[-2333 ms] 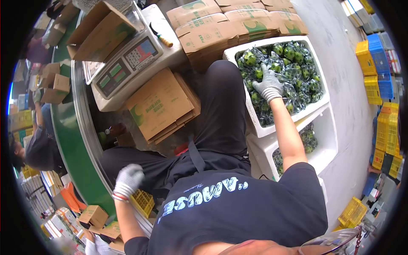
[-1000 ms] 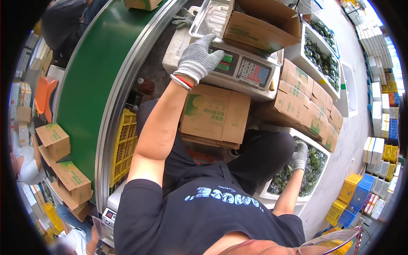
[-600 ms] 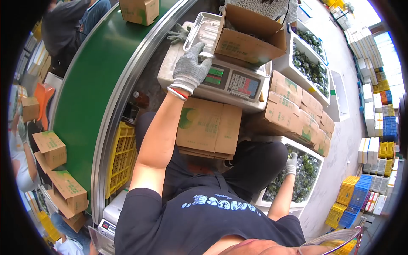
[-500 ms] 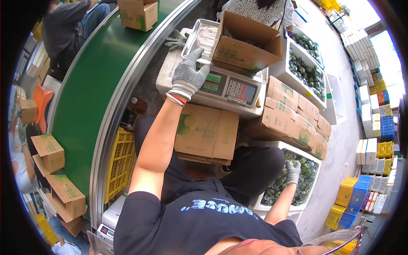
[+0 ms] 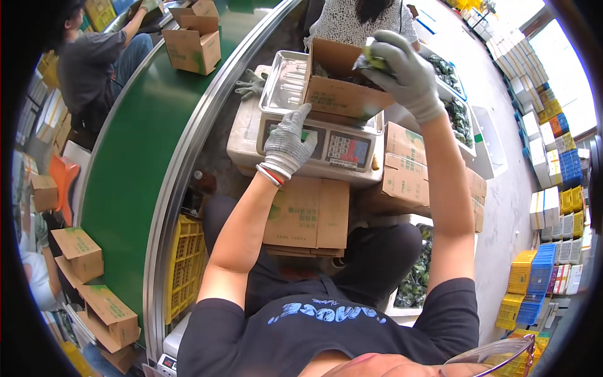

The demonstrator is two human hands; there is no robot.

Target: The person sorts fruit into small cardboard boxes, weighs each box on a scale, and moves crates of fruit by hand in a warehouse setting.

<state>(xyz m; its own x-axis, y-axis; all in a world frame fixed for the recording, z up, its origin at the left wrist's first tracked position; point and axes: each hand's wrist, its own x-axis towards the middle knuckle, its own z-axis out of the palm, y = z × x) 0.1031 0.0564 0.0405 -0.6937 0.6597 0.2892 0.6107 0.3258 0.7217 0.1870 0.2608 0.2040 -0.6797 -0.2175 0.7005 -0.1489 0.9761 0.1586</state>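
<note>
My right hand (image 5: 405, 78), in a grey glove, is raised over the right side of an open cardboard box (image 5: 348, 100). Its fingers are closed around a plastic-wrapped green item (image 5: 372, 58), whose exact kind I cannot make out. The box rests on the metal pan (image 5: 282, 78) of a digital scale (image 5: 320, 147); only some dark contents show inside. My left hand (image 5: 289, 143), also gloved, lies over the scale's display with its fingers apart. Its index fingertip is by the box's near left corner. Beside the pan lies a loose grey glove (image 5: 250, 85).
A green conveyor belt (image 5: 135, 169) with open cartons curves along the left. Flat cartons (image 5: 308, 217) stand before the scale, more cartons (image 5: 405, 169) to its right. A white foam box (image 5: 408, 311) holds dark wrapped produce. People sit across the belt and beyond the scale.
My right hand has risen from the foam box of wrapped produce to the cardboard box, bringing a plastic-wrapped green item. My left hand has come down from the pan's edge to the display.
</note>
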